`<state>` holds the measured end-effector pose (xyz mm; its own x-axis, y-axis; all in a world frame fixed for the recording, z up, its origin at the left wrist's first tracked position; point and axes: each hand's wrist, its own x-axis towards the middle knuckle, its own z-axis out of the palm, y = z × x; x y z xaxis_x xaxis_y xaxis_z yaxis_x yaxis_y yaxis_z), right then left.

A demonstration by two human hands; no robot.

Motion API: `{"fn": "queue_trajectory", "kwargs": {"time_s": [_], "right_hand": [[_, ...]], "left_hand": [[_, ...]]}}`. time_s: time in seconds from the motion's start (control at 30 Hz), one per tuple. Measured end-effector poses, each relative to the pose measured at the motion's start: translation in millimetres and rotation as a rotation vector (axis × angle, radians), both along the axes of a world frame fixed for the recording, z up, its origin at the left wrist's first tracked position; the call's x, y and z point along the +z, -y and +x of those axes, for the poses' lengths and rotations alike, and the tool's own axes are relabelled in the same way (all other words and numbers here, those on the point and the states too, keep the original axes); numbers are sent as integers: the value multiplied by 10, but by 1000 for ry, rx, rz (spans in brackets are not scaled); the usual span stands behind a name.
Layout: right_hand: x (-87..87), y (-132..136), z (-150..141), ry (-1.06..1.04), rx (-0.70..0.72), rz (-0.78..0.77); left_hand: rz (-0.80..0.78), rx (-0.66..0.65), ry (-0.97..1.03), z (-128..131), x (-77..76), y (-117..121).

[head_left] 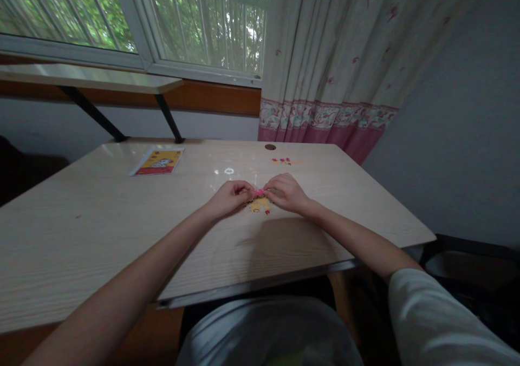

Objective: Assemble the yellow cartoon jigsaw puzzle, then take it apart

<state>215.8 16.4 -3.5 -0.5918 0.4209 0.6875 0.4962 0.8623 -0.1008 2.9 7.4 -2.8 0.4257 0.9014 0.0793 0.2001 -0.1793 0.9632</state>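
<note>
A small pink piece (259, 192) is pinched between the fingertips of both my hands, just over the table; its exact kind is too small to make out. My left hand (231, 198) grips it from the left, fingers closed. From the other side my right hand (287, 193) closes its fingers on the right end. Directly below lie flat yellow pieces (255, 206) with dark markings, partly hidden by my fingers. A little red piece (267, 212) rests beside them.
Farther back on the wooden table (195, 247) lie several small red pieces (281, 161) and a yellow strip. A yellow and red printed picture sheet (159, 162) sits at the back left. Behind it a raised shelf (93, 78) stands on black supports. A round hole (270, 147) marks the far edge.
</note>
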Motion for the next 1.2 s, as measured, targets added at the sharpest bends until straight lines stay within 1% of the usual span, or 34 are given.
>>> {"fn": "queue_trajectory", "kwargs": {"time_s": [0.13, 0.3, 0.47, 0.6, 0.7, 0.87, 1.07, 1.2], "right_hand": [[-6, -4, -3, 9, -1, -7], [15, 14, -10, 11, 16, 2], [24, 17, -2, 8, -3, -4], [12, -22, 26, -39, -16, 3], [6, -60, 55, -85, -47, 0], [18, -84, 86, -112, -88, -23], [19, -81, 77, -122, -75, 12], [12, -82, 79, -105, -80, -6]], "left_hand": [[-18, -1, 33, 10, -12, -7], [3, 9, 39, 13, -28, -9], [16, 26, 34, -2, -40, -20], [83, 62, 9, -16, -36, -35], [90, 77, -8, -18, -39, -37], [85, 69, 4, -15, -43, -29], [82, 59, -40, -23, -47, -44], [96, 59, -44, -24, -57, -56]]}}
